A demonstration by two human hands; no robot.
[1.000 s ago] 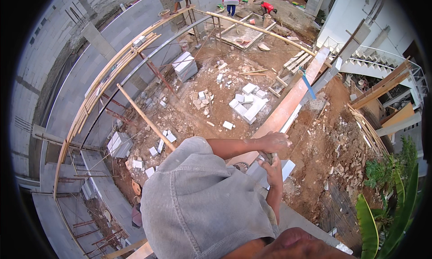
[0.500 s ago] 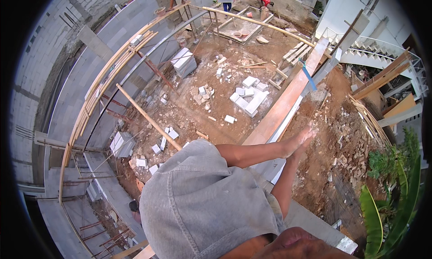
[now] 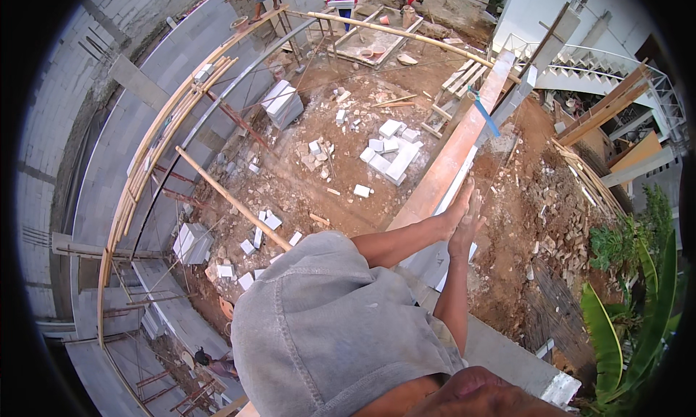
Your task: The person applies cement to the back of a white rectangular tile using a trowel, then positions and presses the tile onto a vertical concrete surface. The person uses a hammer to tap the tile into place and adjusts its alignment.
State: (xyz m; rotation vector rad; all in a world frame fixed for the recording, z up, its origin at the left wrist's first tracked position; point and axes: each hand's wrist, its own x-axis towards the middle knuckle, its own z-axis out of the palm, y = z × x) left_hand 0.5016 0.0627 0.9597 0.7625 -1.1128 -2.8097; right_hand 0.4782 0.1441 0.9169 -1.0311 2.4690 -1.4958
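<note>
Brown earth (image 3: 293,174) strewn with white blocks (image 3: 395,156) lies below a raised working position, bounded at the left by a grey block wall (image 3: 119,152). Principal change: one second ago the two hands were close over the near end of the long wooden board (image 3: 453,163), with fingers bent; now the left hand (image 3: 457,208) and the right hand (image 3: 468,227) are laid palm to palm, pointing away from the body. Fingers are extended and nothing appears to be held, although the surfaces between the palms are hidden. Judged from this posture, the hands are engaged with each other, and neither board nor blocks are being shifted.

The board runs from beside the forearms toward the upper right, with a blue strap (image 3: 484,116) near its far part. The hands appear beside its right edge; contact with it cannot be told. A pale grey beam (image 3: 429,261) shows beneath the forearms.

Edges and room: the board is narrow, with lower ground on both sides. To the right, air extends above rubble (image 3: 562,214), well short of the green leaves (image 3: 603,337). To the left, a bamboo pole (image 3: 232,194) slants toward the shirt (image 3: 341,323), limiting movement there.
</note>
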